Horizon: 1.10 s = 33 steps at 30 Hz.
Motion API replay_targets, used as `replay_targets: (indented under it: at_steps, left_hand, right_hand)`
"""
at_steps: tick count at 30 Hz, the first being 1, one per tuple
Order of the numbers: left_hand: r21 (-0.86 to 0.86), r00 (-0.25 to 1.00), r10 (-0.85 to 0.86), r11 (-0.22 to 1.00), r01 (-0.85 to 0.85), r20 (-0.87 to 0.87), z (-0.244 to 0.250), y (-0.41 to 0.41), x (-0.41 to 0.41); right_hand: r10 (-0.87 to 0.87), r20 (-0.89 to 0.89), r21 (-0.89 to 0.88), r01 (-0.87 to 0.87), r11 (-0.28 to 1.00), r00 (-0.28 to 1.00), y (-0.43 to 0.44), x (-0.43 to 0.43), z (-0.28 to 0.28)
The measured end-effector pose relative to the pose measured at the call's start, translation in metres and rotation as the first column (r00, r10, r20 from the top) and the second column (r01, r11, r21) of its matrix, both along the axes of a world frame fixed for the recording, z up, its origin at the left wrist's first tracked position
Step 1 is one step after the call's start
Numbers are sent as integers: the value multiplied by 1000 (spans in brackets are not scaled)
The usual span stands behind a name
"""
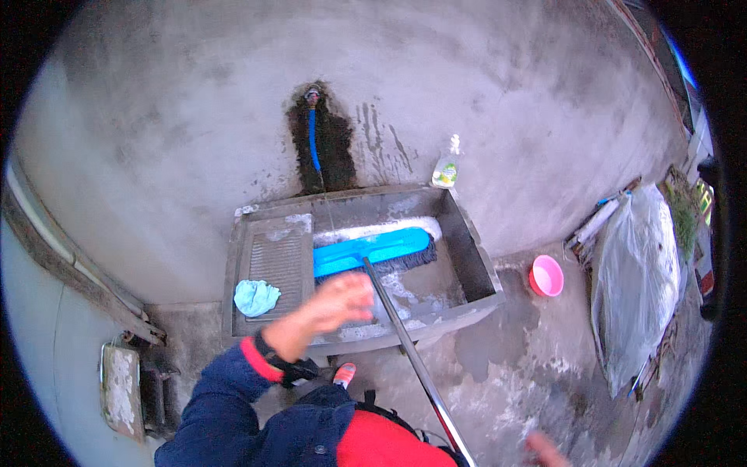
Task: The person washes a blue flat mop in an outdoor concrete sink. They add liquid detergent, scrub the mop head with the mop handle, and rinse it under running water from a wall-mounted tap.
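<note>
A mop or broom with a blue plastic head (391,245) and dark bristles or fringe lies in a concrete laundry sink (420,335). White foam (411,225) spreads behind and around it. The metal pole (417,362) slants from the head down past my body, toward the lower right. My left hand (341,300), blurred, hovers over the sink's front, just left of the pole, fingers slightly curled and apart from it. At the bottom edge only a blurred part of my right hand (545,449) shows, away from the pole.
A light blue cloth (257,298) rests on the ribbed washboard (281,257). Water trickles from a blue hose (313,137) on the wall tap (312,95). A pump bottle (447,166) stands on the back corner. Right are a pink bowl (546,275) and a plastic-covered pile (633,286).
</note>
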<state>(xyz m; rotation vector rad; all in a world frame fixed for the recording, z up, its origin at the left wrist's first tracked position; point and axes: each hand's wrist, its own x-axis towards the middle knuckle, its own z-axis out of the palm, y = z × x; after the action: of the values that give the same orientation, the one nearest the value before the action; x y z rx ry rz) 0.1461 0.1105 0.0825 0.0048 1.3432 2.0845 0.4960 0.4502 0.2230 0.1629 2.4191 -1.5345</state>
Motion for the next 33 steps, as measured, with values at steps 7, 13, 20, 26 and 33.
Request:
replay_targets:
  at_steps: [7, 13, 20, 26, 33]
  left_hand:
    - [-110, 805, 21, 992, 55, 593, -126, 95, 24]
    - [7, 757, -73, 996, 90, 650, -168, 121, 48]
    - [482, 798, -95, 837, -260, 595, -162, 159, 65]
    - [504, 795, -172, 843, -187, 581, -90, 181, 134]
    - [445, 848, 45, 836, -321, 528, -145, 140, 2]
  right_hand:
    - [134, 37, 102, -137, 985, 990, -33, 27, 9]
    - [-200, 442, 253, 92, 963, 874, -39, 71, 2]
    - [-305, -574, 357, 568, 742, 760, -48, 100, -9]
    - [-499, -867, -499, 28, 866, -6, -43, 62, 24]
    - [-463, -817, -506, -44, 861, 343, -77, -12, -39]
